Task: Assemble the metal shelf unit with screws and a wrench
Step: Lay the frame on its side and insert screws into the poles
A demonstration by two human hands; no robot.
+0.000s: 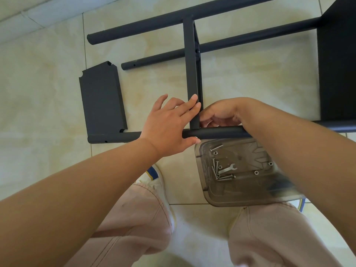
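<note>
Shelf frame lies on its side on tile floor, dark metal poles w/ a shelf panel fixed crosswise. Left hand grips the near pole: thumb curled under it, fingers spread & resting vs the crosswise panel. Right hand sits at the panel/pole joint, fingers curled in; can't tell what they pinch. Loose shelf panel lies left, beside pole end. Clear tray near knees holds screws, nuts & small wrench.
</note>
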